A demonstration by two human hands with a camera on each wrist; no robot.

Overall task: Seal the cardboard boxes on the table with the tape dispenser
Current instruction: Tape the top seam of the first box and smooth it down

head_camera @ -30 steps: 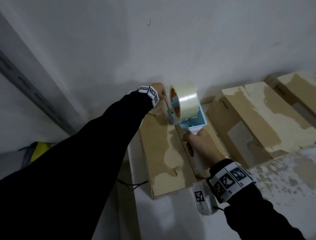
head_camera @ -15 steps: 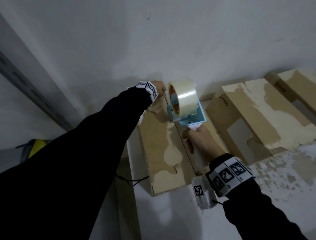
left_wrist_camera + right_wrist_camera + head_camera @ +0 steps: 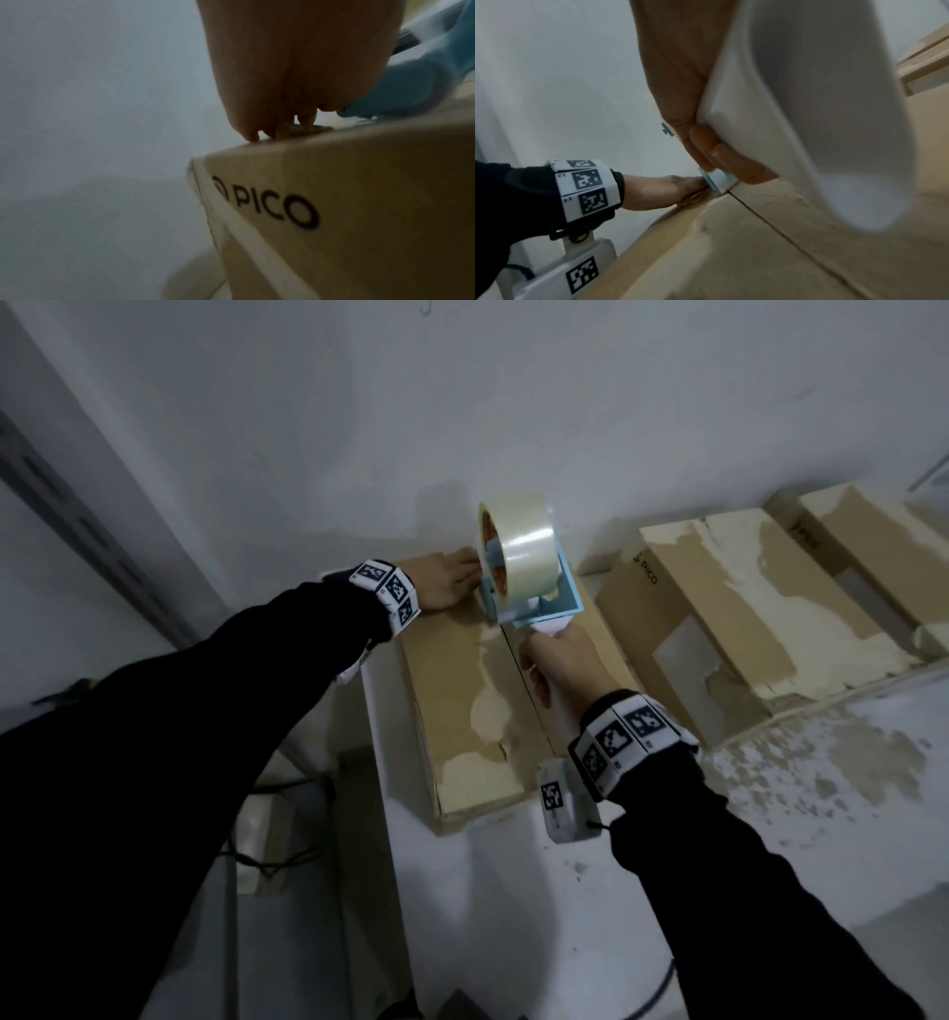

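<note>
The right hand (image 3: pixel 562 660) is wrapped around the white handle of the dispenser (image 3: pixel 534 588), fingers curled under it. The dispenser's blue front end sits at the far end of the box (image 3: pixel 462 690), right over the centre seam, with the clear tape roll (image 3: pixel 518 552) standing upright above it. The left hand (image 3: pixel 441 580) lies flat on the box's far left corner, fingers straight and pressing down, just beside the dispenser's nose; it holds nothing.

The box lies on the white table (image 3: pixel 513 891) at its left edge, long axis running away from the person toward the wall (image 3: pixel 462 403); the seam runs the same way. The dispenser's handle points back along the seam toward the person. The box's top is patchy where the outer paper has torn off.

To the right, two more boxes (image 3: pixel 744 608) lie side by side, likewise worn. "PICO" is printed in black on the box's far end face in the left wrist view, and on the neighbouring box's end.
</note>
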